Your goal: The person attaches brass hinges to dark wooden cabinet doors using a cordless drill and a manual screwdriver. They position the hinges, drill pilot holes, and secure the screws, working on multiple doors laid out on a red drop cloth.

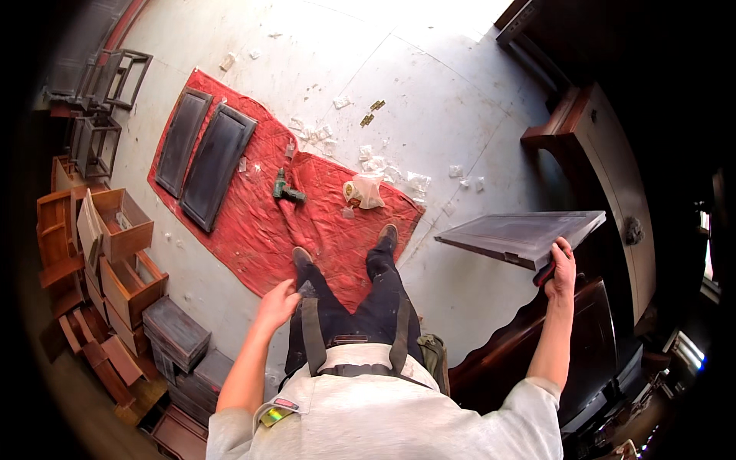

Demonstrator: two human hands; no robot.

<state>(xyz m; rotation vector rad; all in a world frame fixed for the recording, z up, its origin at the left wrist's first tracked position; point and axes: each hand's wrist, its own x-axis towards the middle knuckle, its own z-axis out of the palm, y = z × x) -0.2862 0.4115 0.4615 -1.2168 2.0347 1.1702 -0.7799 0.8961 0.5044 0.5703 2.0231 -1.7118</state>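
Note:
My right hand point(564, 264) grips the near right corner of a dark grey wooden panel door point(529, 228), which is held out to my right above the floor. A red-and-black handle point(544, 274) shows below the same hand; the rest of that tool is hidden. My left hand point(277, 305) is in front of my left thigh with its fingers curled; whether anything small is in them I cannot make out. Two similar dark panel doors, one narrow point(183, 142) and one wider point(218, 165), lie side by side on a red cloth point(268, 222) ahead to the left.
A green-and-black cordless drill point(287, 188) and a white plastic bag point(365, 190) lie on the cloth. Small clear packets point(374, 162) are scattered beyond it. Wooden drawers point(126, 222) are piled at left. A dark glossy furniture piece point(567, 326) stands close at right, near a large wooden piece point(613, 184).

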